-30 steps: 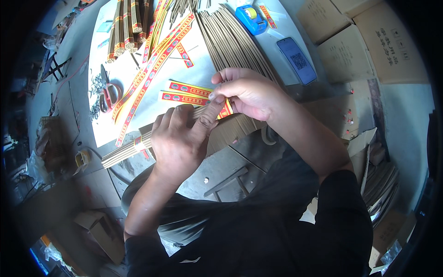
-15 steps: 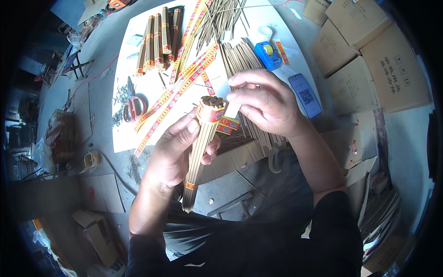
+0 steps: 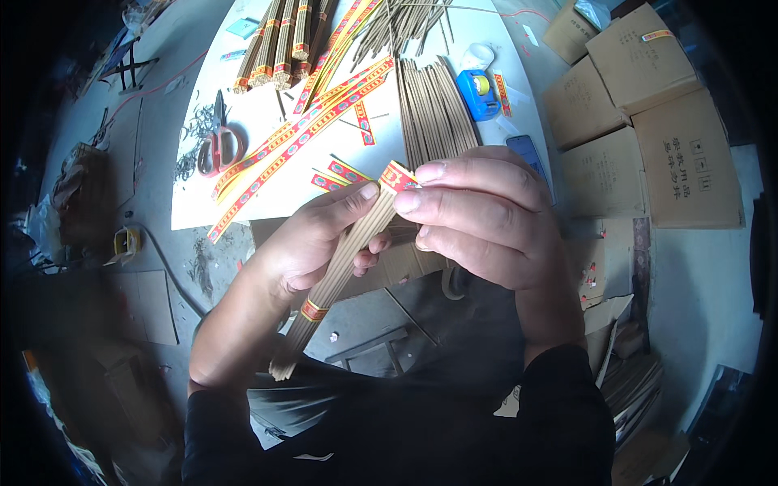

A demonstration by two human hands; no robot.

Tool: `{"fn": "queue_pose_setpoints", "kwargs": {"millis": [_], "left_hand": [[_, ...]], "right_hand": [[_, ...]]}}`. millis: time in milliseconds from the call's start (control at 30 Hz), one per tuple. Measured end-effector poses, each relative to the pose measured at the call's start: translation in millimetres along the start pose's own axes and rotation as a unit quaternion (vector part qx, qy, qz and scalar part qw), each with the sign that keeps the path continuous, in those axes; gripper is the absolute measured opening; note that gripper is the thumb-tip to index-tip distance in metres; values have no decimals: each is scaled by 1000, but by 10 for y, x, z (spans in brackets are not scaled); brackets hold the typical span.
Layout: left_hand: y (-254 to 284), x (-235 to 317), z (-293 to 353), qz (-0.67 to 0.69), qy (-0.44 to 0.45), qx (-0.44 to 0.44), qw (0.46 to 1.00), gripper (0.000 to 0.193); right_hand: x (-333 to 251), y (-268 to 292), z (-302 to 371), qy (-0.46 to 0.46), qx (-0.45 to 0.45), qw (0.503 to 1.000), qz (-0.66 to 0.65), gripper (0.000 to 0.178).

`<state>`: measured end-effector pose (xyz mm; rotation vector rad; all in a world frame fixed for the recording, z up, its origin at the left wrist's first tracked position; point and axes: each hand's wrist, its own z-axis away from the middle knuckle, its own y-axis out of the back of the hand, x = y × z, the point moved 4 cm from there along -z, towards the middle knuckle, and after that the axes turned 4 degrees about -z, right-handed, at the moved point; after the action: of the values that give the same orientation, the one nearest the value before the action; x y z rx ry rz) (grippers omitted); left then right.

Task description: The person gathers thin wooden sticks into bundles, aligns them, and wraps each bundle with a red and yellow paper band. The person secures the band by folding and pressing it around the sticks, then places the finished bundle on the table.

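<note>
A tied bundle of thin brown incense sticks (image 3: 347, 251) slants up from my lap toward the table. My left hand (image 3: 320, 235) is wrapped around its upper half, thumb along the near side. Around the top end runs a red and yellow paper band (image 3: 397, 176), which the fingertips of my right hand (image 3: 490, 215) pinch on its right side. A second narrow band (image 3: 314, 310) circles the lower part. Just beyond my hands, short paper strips (image 3: 336, 174) and a row of loose sticks (image 3: 433, 105) lie on the white table (image 3: 267, 198).
Several banded bundles (image 3: 284, 49) lie at the table's far left. Long printed strips (image 3: 304, 146) cross its middle, with red-handled scissors (image 3: 220, 150) to their left. A blue tape dispenser (image 3: 478, 95) and a phone (image 3: 527, 150) are at the right. Cardboard boxes (image 3: 689, 154) stand beyond.
The bundle has tilted further, its top turned away from view. My right fingers have closed in on the top band, and the white piece between them no longer shows. The view has shifted.
</note>
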<state>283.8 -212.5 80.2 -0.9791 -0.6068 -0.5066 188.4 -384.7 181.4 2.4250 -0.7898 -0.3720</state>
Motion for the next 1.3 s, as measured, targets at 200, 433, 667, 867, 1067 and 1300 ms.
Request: {"fn": "queue_pose_setpoints", "kwargs": {"millis": [200, 433, 667, 867, 1067, 1300], "left_hand": [[39, -33, 5, 54, 29, -74, 995, 45], [33, 68, 66, 68, 25, -86, 994, 45], [-9, 32, 73, 85, 44, -78, 992, 39], [-62, 24, 86, 95, 55, -83, 991, 44], [-55, 32, 88, 37, 33, -74, 996, 50], [-43, 32, 41, -53, -8, -58, 997, 51]], "right_hand": [[287, 267, 180, -96, 37, 994, 27, 22], [289, 14, 199, -91, -46, 995, 18, 32], [191, 13, 197, -58, -58, 995, 49, 18], [105, -58, 152, -35, -59, 997, 42, 8], [64, -66, 145, -59, -86, 994, 16, 12], [92, -75, 119, -83, -99, 991, 38, 11]]}}
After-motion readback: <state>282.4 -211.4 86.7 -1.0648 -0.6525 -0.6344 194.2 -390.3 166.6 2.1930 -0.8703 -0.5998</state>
